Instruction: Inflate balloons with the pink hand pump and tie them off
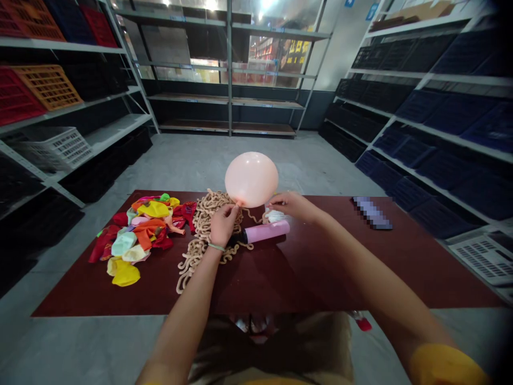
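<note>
My left hand [223, 224] pinches the neck of the peach latex balloon [251, 179]. My right hand [290, 207] sits just beside it, fingers narrow; any grip cannot be determined. A pink cylindrical pump [266, 231] lies near, with open dark-red tabletop [332, 272] to the right.

**No legible text can be made out.**
Yellow characters are seen on a dark rectangular sign [294, 52] beyond the grey metal shelving [229, 64], but they are too blurred to be read; a small blue sign [372, 10] on the pale wall [344, 43] is likewise unreadable.
</note>
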`<state>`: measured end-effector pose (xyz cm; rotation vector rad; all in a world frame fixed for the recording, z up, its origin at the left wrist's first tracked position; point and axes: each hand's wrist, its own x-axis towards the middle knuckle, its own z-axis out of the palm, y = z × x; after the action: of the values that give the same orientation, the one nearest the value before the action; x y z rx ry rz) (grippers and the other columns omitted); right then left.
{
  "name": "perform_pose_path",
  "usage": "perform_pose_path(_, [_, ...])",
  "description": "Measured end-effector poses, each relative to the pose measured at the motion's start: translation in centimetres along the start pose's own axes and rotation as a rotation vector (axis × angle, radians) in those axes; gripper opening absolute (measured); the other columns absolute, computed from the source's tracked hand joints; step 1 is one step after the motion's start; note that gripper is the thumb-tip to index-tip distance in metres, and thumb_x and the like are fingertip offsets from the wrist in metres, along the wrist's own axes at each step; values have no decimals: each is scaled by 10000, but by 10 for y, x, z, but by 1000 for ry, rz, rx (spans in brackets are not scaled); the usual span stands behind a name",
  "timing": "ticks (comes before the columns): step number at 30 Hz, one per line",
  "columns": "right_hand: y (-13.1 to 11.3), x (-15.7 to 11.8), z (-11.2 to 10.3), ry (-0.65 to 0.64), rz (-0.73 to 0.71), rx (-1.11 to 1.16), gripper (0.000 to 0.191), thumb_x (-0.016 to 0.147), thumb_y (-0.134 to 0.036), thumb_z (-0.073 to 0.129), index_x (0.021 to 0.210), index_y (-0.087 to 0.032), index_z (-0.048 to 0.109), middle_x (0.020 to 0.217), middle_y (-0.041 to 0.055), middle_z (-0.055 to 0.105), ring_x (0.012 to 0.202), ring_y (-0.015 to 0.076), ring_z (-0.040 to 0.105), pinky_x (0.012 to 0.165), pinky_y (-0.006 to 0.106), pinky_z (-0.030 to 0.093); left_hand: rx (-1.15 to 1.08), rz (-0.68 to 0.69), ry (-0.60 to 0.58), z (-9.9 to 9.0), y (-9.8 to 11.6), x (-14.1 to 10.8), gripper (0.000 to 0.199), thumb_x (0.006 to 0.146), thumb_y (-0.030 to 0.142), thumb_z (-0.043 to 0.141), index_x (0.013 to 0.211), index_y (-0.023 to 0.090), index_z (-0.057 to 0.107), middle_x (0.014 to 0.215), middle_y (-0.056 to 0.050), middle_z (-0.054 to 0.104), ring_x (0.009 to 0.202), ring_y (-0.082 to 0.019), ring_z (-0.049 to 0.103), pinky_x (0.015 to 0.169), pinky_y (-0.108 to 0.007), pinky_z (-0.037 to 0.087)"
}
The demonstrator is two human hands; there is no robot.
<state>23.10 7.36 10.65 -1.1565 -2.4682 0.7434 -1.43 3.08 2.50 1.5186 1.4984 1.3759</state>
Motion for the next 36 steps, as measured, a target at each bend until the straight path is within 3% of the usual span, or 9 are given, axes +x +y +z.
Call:
perform_pose_path(6, [-30, -4, -26, 182, 73, 102, 245, 876, -329, 555, 999, -184, 709, 958, 50, 721, 648, 110, 589, 553, 238, 468, 2, 12, -24, 0, 0, -5, 311, 903, 442, 559, 819, 196, 730, 750, -20, 689, 696, -150, 585, 646, -225, 393])
perform_pose_path(12, [-75, -2, -58, 346, -33, 3, 238, 906, -389, 567, 976, -209, 705, 918, 19, 710, 765, 135, 619, 642, 258, 494, 18, 45, -38, -2, 5, -6, 297, 897, 426, 574, 787, 196, 725, 740, -21, 683, 712, -160, 582, 671, -236, 391])
perform_pose_path(20, [-128, 52, -95, 528, -215, 34, 279, 915, -398, 572, 941, -130, 648, 806, -7, 619, 710, 89, 573, 627, 233, 476, 87, 90, -51, -2, 10, -9, 294, 920, 408, 547, 816, 197, 724, 755, -16, 688, 724, -159, 600, 689, -241, 399])
perform_pose_path(24, [-133, 87, -81, 549, -205, 29, 118, 878, -285, 629, 897, -169, 643, 804, -2, 643, 727, 113, 575, 633, 243, 454, 146, 153, -31, -3, 9, -9, 285, 943, 376, 524, 828, 200, 717, 792, -22, 695, 771, -167, 616, 737, -260, 422])
perform_pose_path(28, [-119, 102, -41, 503, -204, -141, 72, 879, -183, 581, 853, -197, 647, 855, 5, 684, 804, 141, 594, 716, 276, 422, 192, 241, 2, -4, 5, -6, 255, 949, 343, 533, 852, 202, 723, 793, -33, 667, 782, -176, 599, 762, -287, 440])
perform_pose_path(32, [-98, 90, -3, 362, -142, -223, 159, 911, -178, 508, 852, -219, 649, 876, 10, 704, 804, 156, 602, 734, 296, 404, 257, 310, 129, -4, 0, -3, 225, 910, 354, 603, 853, 195, 753, 867, -74, 611, 873, -210, 579, 850, -345, 459])
perform_pose_path(36, [-85, 66, 12, 356, -141, -189, 183, 913, -192, 490, 866, -216, 664, 922, 27, 714, 856, 171, 620, 776, 304, 421, 336, 354, 278, -6, -2, 0, 172, 849, 346, 688, 837, 193, 767, 1184, -137, 572, 1167, -295, 512, 1044, -467, 373])
